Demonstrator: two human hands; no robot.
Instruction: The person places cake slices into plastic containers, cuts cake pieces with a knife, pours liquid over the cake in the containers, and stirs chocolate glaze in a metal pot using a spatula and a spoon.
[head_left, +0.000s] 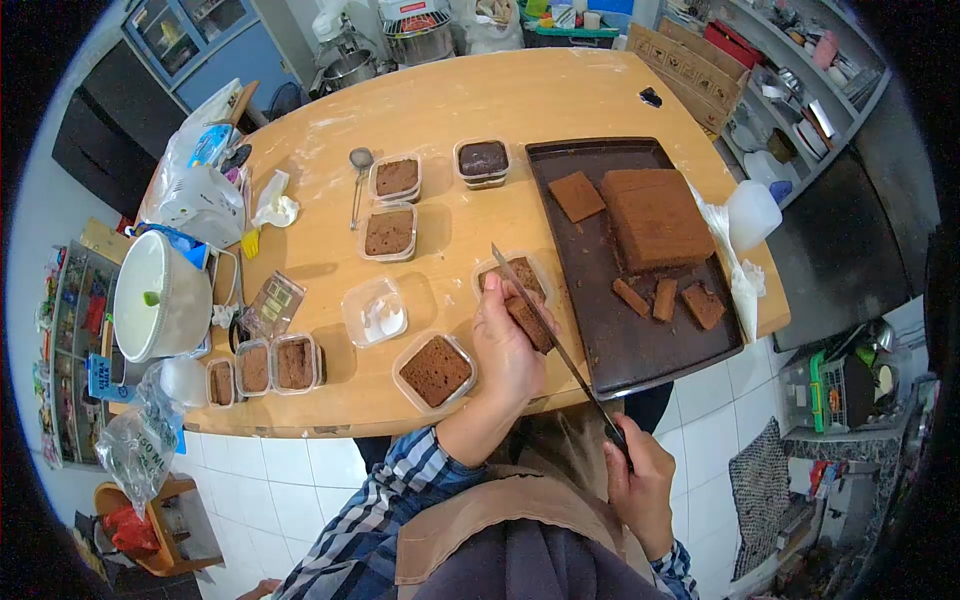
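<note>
My left hand (508, 345) holds a small piece of brown cake (530, 325) near the table's front edge. My right hand (642, 480) is closed round the black handle of a long knife (570, 365), whose blade runs along the piece. Just behind my left hand is a clear container with cake (522, 277). Another container with cake (436, 371) sits to the left, near an empty-looking clear container (375, 311) with something white inside. On the right, a dark tray (640, 355) bears a large cake block (657, 220) and several cut pieces (703, 306).
Filled containers (390, 232) stand at the middle back, beside a metal spoon (360, 180). Three more (295, 363) are at the front left. A white bucket (160, 295) is at the far left. A white jug (752, 213) stands right of the tray.
</note>
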